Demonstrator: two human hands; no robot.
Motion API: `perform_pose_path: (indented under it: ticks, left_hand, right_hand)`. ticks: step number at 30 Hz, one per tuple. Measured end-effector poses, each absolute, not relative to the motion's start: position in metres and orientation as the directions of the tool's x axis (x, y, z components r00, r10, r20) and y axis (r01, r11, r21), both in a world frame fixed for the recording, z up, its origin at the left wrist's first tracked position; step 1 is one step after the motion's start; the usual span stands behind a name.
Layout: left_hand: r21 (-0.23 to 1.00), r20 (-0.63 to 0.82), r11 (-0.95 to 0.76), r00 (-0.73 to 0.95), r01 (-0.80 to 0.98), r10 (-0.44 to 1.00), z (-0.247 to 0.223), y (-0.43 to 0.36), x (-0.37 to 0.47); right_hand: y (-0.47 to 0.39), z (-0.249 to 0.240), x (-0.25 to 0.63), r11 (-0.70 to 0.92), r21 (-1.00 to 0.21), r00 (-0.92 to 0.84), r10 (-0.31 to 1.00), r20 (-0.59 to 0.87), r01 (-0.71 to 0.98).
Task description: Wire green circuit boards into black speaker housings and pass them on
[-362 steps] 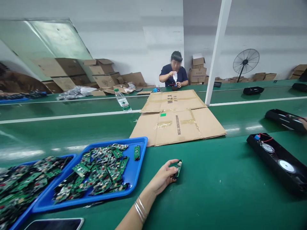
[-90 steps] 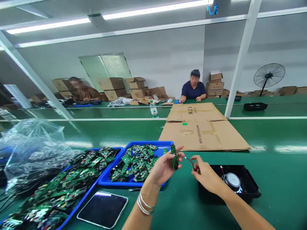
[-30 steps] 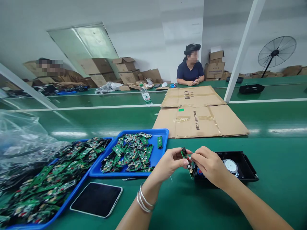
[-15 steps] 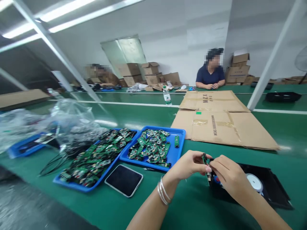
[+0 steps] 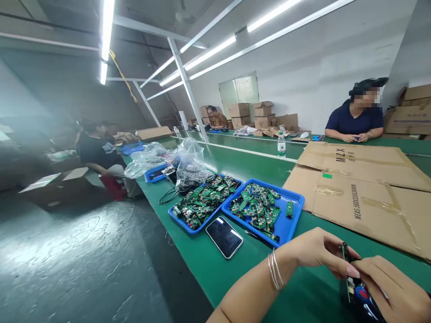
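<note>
At the lower right, my left hand (image 5: pixel 323 251) pinches a small green circuit board (image 5: pixel 349 278) between thumb and fingers, the board standing on edge. My right hand (image 5: pixel 392 285) is closed against the board's other side; its fingertips hide what they grip. Below the hands lies a black housing (image 5: pixel 367 309) with a red and blue part (image 5: pixel 362 292), partly covered by my right hand. Left of my hands, a blue tray (image 5: pixel 296 220) holds many circuit boards, one of them lying apart at its right side.
A second blue tray (image 5: pixel 175 219) is heaped with boards. A phone (image 5: pixel 224 237) lies in front of the trays. Flattened cardboard (image 5: pixel 340 202) covers the right side, a bottle (image 5: pixel 281 144) stands behind. Plastic bags (image 5: pixel 190 163) are at the left. Several people sit around.
The view has swung left, so hands and trays appear differently placed and more floor shows. Both hands remain at the circuit board; the black housing is now mostly out of view.
</note>
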State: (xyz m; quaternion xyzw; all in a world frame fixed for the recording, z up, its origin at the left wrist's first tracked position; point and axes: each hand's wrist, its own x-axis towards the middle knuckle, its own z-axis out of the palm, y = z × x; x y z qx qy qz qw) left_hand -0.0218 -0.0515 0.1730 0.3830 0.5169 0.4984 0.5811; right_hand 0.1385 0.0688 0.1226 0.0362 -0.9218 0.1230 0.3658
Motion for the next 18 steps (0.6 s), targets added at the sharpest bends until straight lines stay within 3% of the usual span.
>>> perform_pose_path:
  ticks: [4,8,12,15,18]
  left_hand:
    - [0.962,-0.200,0.186,-0.051,-0.201,0.978,0.174,-0.052,-0.018]
    - [0.958,-0.200,0.204,0.040,-0.199,0.979,0.172,-0.053,-0.013]
    - [0.974,-0.209,0.215,0.096,-0.067,0.973,0.176,-0.050,-0.002]
    - [0.975,-0.221,0.220,0.149,0.018,0.964,0.182,-0.039,0.011]
    - [0.971,-0.236,0.228,0.167,0.066,0.957,0.189,-0.024,0.025]
  right_hand:
    - [0.074,0.121,0.141,0.962,-0.230,-0.745,0.045,0.665,-0.147]
    - [0.084,0.133,0.159,0.963,-0.263,-0.759,0.122,0.640,-0.066]
    - [0.097,0.154,0.194,0.931,-0.347,-0.759,0.305,0.575,0.111]
    - [0.103,0.170,0.215,0.854,-0.439,-0.737,0.484,0.472,0.279]
    - [0.105,0.181,0.223,0.788,-0.492,-0.767,0.558,0.317,0.370]
